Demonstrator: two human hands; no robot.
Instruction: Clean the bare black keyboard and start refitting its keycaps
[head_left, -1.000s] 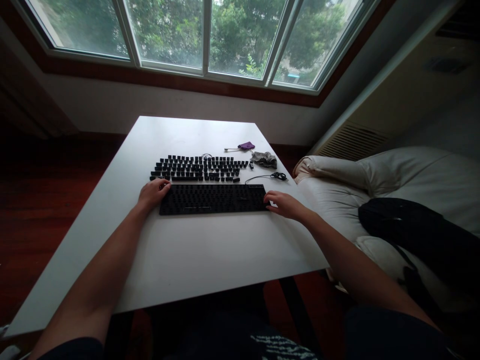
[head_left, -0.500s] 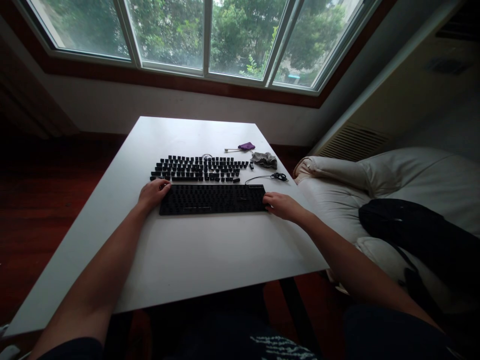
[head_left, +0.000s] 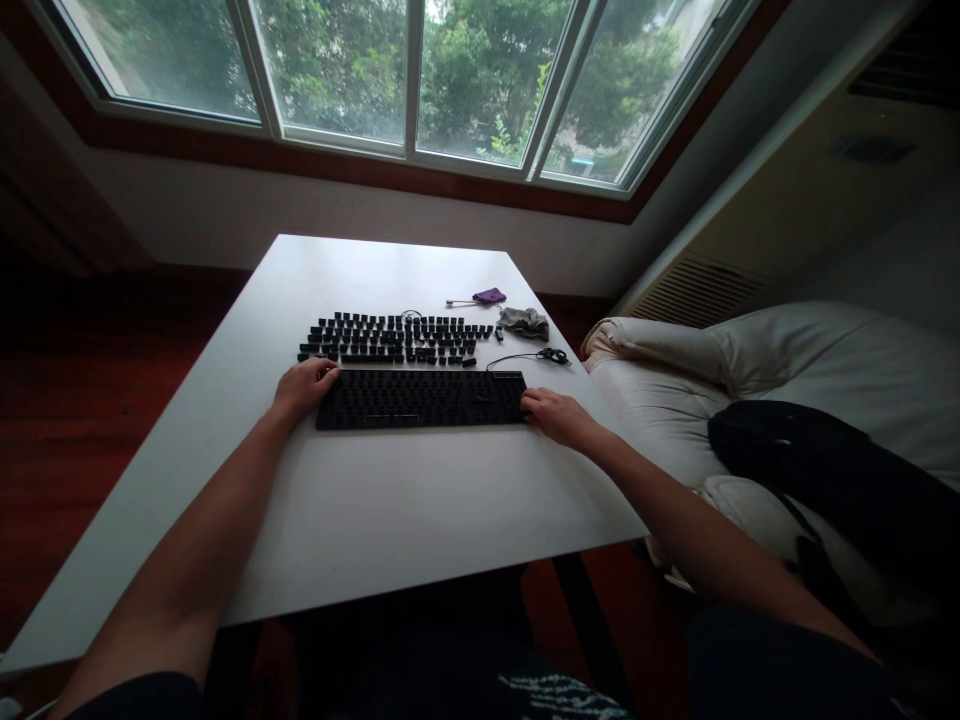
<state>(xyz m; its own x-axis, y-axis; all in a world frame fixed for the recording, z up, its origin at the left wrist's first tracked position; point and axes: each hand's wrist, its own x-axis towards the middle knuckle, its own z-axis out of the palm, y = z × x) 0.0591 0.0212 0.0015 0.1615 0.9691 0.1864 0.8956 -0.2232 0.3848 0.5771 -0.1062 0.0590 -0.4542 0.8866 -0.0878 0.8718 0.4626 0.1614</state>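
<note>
A black keyboard (head_left: 420, 400) with its keycaps off lies flat on the white table (head_left: 420, 500). My left hand (head_left: 306, 386) grips its left end near the far corner, fingers curled over the edge. At the right end, my right hand (head_left: 553, 412) has its fingers closed on the keyboard's side. Just beyond the keyboard, loose black keycaps (head_left: 390, 338) stand in rows laid out like a keyboard. A thin cable runs from the keyboard's far edge to a coiled bundle (head_left: 553, 355) on the right.
Toward the table's far right lie a crumpled grey cloth (head_left: 525, 322), a purple cloth (head_left: 490, 296) and a thin stick-like tool (head_left: 459, 303). A cream sofa (head_left: 645, 360) with a black bag (head_left: 795, 440) stands close to the table's right side. Windows are ahead.
The view has shifted slightly, so the table and sofa sit a little further left. Both hands keep their places at the keyboard's ends.
</note>
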